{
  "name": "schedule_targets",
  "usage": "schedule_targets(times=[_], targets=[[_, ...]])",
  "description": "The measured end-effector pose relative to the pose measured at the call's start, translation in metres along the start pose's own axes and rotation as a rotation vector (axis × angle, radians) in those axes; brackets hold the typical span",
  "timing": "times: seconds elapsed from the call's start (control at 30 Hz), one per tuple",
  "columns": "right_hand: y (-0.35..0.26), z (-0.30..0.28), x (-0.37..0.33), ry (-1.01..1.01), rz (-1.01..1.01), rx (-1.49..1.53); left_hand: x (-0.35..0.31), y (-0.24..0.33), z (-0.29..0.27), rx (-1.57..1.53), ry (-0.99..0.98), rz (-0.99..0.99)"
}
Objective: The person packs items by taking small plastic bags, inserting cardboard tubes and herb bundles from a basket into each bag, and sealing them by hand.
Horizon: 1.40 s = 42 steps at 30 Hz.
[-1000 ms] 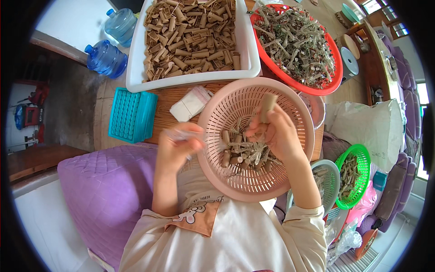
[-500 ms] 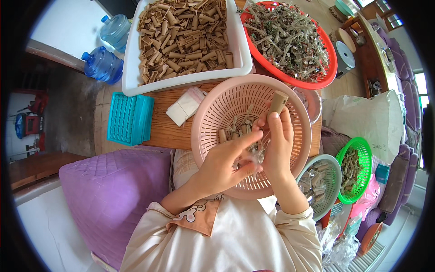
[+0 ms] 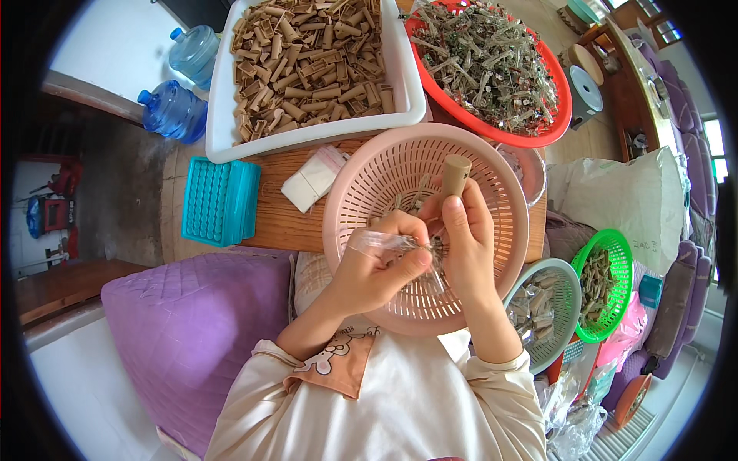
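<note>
The left hand (image 3: 377,276) is bent over the pink basket (image 3: 393,146), with its thumb and forefinger pinching a clear strip (image 3: 377,240), which sticks out to the left above the knuckles. The right hand (image 3: 467,244) is just beside it and grasps a brown tube (image 3: 455,175) between thumb and fingers; the tube is nearly upright, slightly tilted, and its closed round end is at the top. Between the two hands there are some thin, clear parts, but the fingers partly hide them, so I cannot tell how they are joined to the tube.

Under the hands, in the pink basket, lie more clear parts, mostly covered by the hands. The basket stands at the near edge of a wooden table (image 3: 280,227). To its left, a white packet (image 3: 314,180) lies on the wood, and further left is a stack of teal trays (image 3: 219,201).

Beyond the basket, a white tub (image 3: 323,132) is filled with brown pieces (image 3: 307,69), and beside it a red basket (image 3: 561,123) is heaped with clear parts. To the right are a grey basket (image 3: 570,326) and a green basket (image 3: 624,288), both holding brownish pieces, near a white sack (image 3: 615,203). A purple cover (image 3: 200,307) is at the left, and two blue bottles (image 3: 173,111) stand farther away.
</note>
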State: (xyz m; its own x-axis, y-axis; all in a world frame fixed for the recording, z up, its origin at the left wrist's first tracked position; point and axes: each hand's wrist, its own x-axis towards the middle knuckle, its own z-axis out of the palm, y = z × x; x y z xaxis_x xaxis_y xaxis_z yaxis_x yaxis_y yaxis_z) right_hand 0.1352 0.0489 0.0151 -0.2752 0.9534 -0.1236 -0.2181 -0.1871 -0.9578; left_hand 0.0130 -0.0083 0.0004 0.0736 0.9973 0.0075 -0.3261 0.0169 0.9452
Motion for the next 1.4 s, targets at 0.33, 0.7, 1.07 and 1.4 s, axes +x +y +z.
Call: schedule_targets(times=[0.33,0.7,1.07,1.4], targets=[[-0.021,-0.011,-0.012,-0.251,0.074,-0.326,0.003,-0.005,-0.012,-0.154,0.148,0.061],[-0.012,-0.025,-0.001,-0.017,0.066,-0.277,0.015,-0.010,-0.021,-0.225,0.382,0.033],[-0.011,-0.047,0.002,-0.113,0.170,0.030,0.016,-0.020,-0.035,0.222,0.162,-0.082],[-0.020,-0.037,0.000,-0.045,-0.015,-0.305,0.019,-0.006,-0.034,0.348,0.126,-0.284]])
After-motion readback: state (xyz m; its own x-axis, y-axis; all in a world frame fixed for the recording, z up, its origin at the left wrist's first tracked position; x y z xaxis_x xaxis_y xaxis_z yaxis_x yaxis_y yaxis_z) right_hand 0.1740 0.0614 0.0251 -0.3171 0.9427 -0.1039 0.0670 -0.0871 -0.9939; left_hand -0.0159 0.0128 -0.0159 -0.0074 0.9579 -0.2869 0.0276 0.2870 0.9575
